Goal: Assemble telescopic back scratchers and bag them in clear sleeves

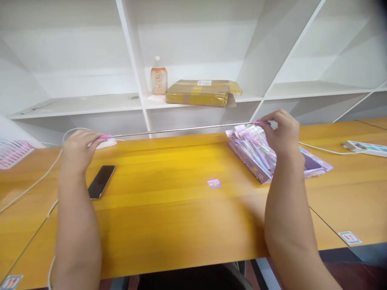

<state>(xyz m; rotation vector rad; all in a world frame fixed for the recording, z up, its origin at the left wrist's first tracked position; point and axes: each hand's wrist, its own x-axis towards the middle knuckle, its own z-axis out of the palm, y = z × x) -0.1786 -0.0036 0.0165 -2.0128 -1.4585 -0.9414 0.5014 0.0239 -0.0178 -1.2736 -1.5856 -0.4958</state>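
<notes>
A long thin metal rod (181, 129) with pink ends stretches almost level above the back of the table. Its left pink end sits pinched in the fingers of my left hand (79, 148). My right hand (282, 131) grips the other pink end, a little higher up. Below my right hand lies a purple patterned box (249, 163) filled with clear-wrapped items (254, 145), partly hidden by my forearm. A small pink and purple card (214, 183) rests flat on the table between my arms.
A dark phone (102, 182) lies beside my left forearm, with white cables around it. White shelves behind the wooden table (169, 225) hold an orange drink bottle (159, 78) and a taped cardboard box (198, 93). A power strip (365, 148) is at the right, pink-striped items (15, 153) at far left.
</notes>
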